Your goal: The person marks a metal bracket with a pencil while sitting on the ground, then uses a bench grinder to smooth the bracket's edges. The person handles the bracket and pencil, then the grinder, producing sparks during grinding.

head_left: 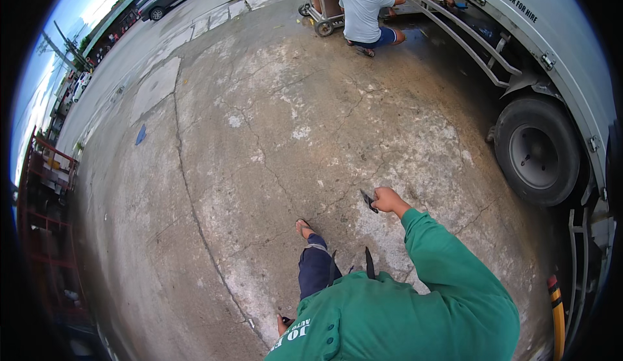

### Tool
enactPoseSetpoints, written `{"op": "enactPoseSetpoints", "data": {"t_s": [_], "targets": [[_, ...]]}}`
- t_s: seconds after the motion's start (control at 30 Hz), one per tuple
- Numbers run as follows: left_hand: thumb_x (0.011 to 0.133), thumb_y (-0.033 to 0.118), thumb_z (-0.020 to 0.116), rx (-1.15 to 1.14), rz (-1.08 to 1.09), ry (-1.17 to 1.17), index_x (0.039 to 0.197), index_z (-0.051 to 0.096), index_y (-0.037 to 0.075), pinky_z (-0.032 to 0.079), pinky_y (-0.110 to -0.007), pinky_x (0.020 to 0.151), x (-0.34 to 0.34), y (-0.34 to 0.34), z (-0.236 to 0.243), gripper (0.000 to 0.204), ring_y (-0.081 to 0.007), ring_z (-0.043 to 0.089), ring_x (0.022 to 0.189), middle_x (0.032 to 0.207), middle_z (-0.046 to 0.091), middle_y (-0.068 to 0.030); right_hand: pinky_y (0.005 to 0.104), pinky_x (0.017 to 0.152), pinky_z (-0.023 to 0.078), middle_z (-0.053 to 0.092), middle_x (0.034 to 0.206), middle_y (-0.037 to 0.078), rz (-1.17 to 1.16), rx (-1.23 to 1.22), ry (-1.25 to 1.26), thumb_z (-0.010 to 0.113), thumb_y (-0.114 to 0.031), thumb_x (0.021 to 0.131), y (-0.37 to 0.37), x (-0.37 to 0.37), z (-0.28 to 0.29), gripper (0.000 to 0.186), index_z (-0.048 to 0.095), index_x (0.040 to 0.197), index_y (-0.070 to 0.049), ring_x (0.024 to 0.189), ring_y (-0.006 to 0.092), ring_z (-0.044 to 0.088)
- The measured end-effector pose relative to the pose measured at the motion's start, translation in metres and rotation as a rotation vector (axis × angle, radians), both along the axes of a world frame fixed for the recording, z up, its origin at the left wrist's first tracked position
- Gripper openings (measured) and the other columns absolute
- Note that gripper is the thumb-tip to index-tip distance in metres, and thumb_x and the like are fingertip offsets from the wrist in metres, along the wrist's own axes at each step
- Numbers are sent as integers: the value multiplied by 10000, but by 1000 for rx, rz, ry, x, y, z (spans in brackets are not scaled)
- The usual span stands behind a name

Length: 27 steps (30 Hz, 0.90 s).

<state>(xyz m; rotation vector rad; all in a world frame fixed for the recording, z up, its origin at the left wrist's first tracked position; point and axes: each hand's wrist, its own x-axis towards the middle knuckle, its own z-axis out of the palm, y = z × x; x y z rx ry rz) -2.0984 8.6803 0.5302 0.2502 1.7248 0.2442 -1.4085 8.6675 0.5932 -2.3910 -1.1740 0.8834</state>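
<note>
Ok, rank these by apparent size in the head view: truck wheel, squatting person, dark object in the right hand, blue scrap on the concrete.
1. Truck wheel
2. Squatting person
3. Dark object and blue scrap: too alike to rank

The held object (370, 201) is black, the shirt (422, 309) green, the trousers (316, 270) navy, the pole (557, 319) banded yellow and black.

Gripping dark obj. (369, 201) over concrete (224, 137)

Holding it out w/ R hand (389, 200); can see just part of L hand (282, 325), nr. left, by dk. item (288, 321). Have truck (564, 33) on right, crouching person (367, 14) far, beside cart (329, 19).
</note>
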Motion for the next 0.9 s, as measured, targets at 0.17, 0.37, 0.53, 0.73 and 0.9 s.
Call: {"op": "enactPoseSetpoints", "data": {"t_s": [0.17, 0.37, 0.53, 0.73, 0.9], "targets": [[847, 793, 572, 100, 36, -82, 1024, 641, -68, 543, -412, 646, 106, 221, -45, 882, -284, 641, 691, 868, 644, -169, 469, 725, 538, 704, 860, 228, -114, 4, 191, 732, -171, 686, 204, 54, -23, 221, 682, 829, -9, 826, 417, 676], [856, 776, 582, 132, -64, -109, 1029, 642, -76, 561, -399, 674, 206, 575, 38, 871, -290, 655, 712, 893, 657, -172, 467, 718, 555, 734, 912, 220, -117, -676, 193, 705, -184, 737, 309, 85, -45, 268, 755, 916, 9, 801, 366, 711], [917, 719, 559, 402, -154, -76, 1032, 662, -50, 499, -348, 572, 307, 872, 41, 784, -227, 631, 676, 869, 665, -119, 445, 690, 569, 758, 905, 147, -235, -938, 623, 703, -264, 888, 451, 149, -59, 263, 777, 936, -16, 759, 260, 720], [855, 800, 561, 479, -110, -33, 1147, 625, -49, 507, -389, 677, 456, 1136, 18, 900, -260, 637, 766, 1007, 675, -146, 425, 647, 581, 760, 904, 131, -284, -785, 643, 711, -172, 898, 725, 310, -95, 197, 763, 987, -5, 744, 252, 722], [876, 781, 549, 286, -110, 43, 1241, 566, -8, 532, -452, 783, 556, 1295, 40, 870, -318, 640, 840, 972, 679, -197, 488, 774, 557, 719, 957, 267, -3, -490, 79, 712, -145, 692, 1033, 471, -44, 302, 762, 948, 8, 888, 423, 703]]}}
